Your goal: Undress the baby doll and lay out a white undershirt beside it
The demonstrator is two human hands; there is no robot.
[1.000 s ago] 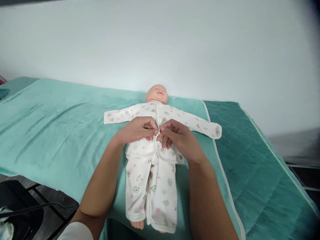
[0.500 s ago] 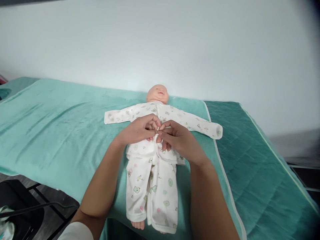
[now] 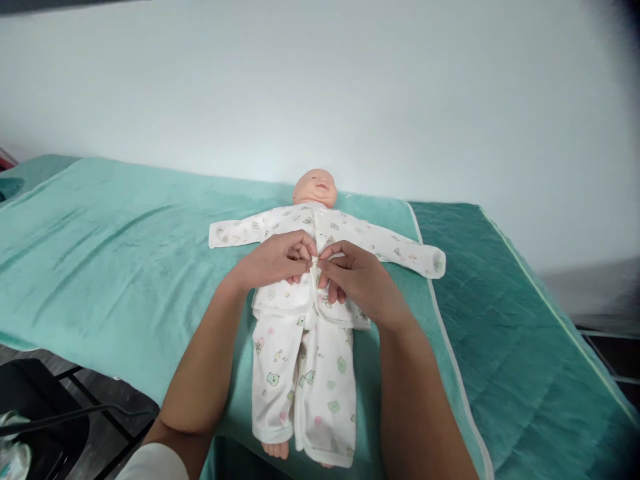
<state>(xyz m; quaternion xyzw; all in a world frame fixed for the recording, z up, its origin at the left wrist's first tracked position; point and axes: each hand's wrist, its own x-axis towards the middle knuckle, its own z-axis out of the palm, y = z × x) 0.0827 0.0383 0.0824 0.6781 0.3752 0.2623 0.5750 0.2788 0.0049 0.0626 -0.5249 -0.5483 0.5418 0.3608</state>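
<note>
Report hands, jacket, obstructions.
Left hand, right hand pinching jacket at its front. Jacket on doll, sleeves spread. Nothing visible in the way.

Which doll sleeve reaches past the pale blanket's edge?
The sleeve on the picture's right: its cuff extends over the darker quilt. The other sleeve lies wholly on the pale blanket.

- Doll [image 3: 315,190]: frame centre, face up on blanket [image 3: 140,253]; head toward wall [image 3: 320,87], feet toward bottom edge.
- Jacket [image 3: 287,298]: on doll's upper body, sleeves out left and right. Trousers [image 3: 325,393] on the legs, lower centre.
- Left hand [image 3: 275,260], right hand [image 3: 355,277]: side by side over jacket front, fingertips at its middle edge.
- Blanket: left through centre, atop pad [image 3: 510,333]; pad exposed at right.
- Wall: behind bedding, across upper frame.
- Floor [image 3: 123,387]: lower left.
</note>
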